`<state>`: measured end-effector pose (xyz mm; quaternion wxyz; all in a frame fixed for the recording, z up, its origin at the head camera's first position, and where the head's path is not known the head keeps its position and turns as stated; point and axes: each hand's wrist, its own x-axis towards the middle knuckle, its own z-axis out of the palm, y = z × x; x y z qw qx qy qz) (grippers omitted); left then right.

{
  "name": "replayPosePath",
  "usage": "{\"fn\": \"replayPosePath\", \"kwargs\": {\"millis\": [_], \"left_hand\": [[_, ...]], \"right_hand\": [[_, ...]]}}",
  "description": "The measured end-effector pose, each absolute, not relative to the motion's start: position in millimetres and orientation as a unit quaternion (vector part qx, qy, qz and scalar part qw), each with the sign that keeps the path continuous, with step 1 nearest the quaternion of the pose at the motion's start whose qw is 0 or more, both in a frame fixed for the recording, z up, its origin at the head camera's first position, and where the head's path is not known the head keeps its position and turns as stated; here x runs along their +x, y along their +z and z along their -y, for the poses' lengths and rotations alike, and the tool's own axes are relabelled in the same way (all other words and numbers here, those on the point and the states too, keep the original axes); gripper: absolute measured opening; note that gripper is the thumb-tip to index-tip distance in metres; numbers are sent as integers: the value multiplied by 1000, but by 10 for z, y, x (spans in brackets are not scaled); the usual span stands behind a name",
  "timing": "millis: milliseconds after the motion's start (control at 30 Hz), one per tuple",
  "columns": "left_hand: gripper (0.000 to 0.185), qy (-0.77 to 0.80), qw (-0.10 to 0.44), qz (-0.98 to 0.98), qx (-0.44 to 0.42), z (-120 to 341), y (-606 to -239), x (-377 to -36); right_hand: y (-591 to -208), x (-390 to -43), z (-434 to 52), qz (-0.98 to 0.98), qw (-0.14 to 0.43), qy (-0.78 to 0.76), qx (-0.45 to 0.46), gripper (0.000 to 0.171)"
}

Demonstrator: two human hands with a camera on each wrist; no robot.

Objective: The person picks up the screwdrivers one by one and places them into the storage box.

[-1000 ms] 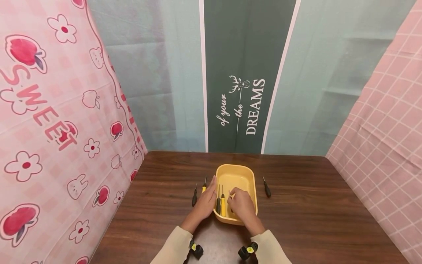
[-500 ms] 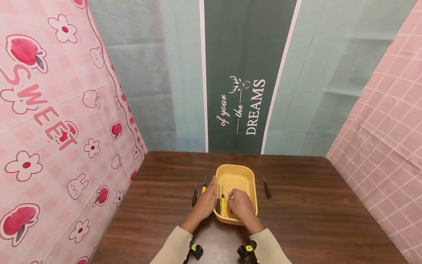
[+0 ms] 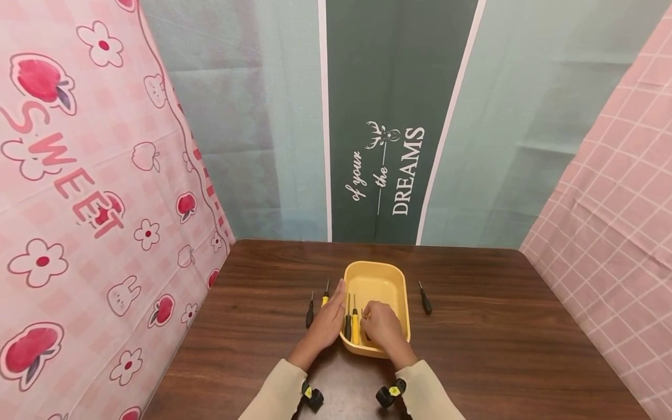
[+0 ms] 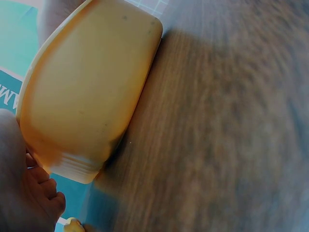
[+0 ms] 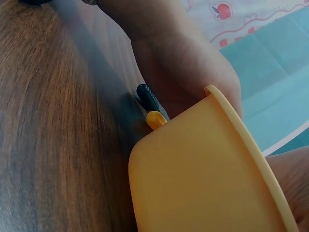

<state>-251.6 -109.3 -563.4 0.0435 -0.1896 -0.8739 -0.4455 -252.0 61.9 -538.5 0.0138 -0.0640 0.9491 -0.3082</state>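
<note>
Screwdrivers are being gathered into the yellow tray [image 3: 391, 274] that sits mid-way across the dark wooden surface [image 3: 499, 350], and by the look of things the job is roughly half done. Two already lie inside along the tray's left wall — a black-handled screwdriver [image 3: 347, 326] and a yellow-handled screwdriver [image 3: 355, 328] just beside it, shafts pointing away from the person. The right hand [image 3: 383, 326] is down inside the tray, its fingers curled round what seems to be a third small driver; only a thin tip shows past the fingertips, so I cannot say for certain how it lies or whether it rests on the tray floor yet.

The left hand [image 3: 328, 321] rests flat against the tray's outer left wall with fingers straight — steadying it, holding nothing. From the right wrist view a black handle and a yellow handle end show next to that hand, just outside the rim.

Left to do, as I judge it: three drivers are outside the tray. One black screwdriver [image 3: 310, 315] lies left of the left hand, a second yellow one [image 3: 325, 294] peeks out just beyond its fingertips, and a lone black screwdriver [image 3: 424, 299] lies apart to the tray's right.
</note>
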Motion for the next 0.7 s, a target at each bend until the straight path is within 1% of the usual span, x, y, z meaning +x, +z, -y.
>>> {"fn": "replayPosePath", "kwargs": {"millis": [167,433,700], "left_hand": [[52,-447,47,873,-189,1096,-5646,-2521],[53,-448,48,872,-190,1101,-5658,-2519],[53,-445,51,873,-192,1098,-5652,-2525]], "right_hand": [[-5397,-2525,-602,-950,13,-305,-63,7],[-5395,-2528,-576,-953,22,-297,-61,16],[-5407,-2551,-566,-953,32,-296,-56,16]]}}
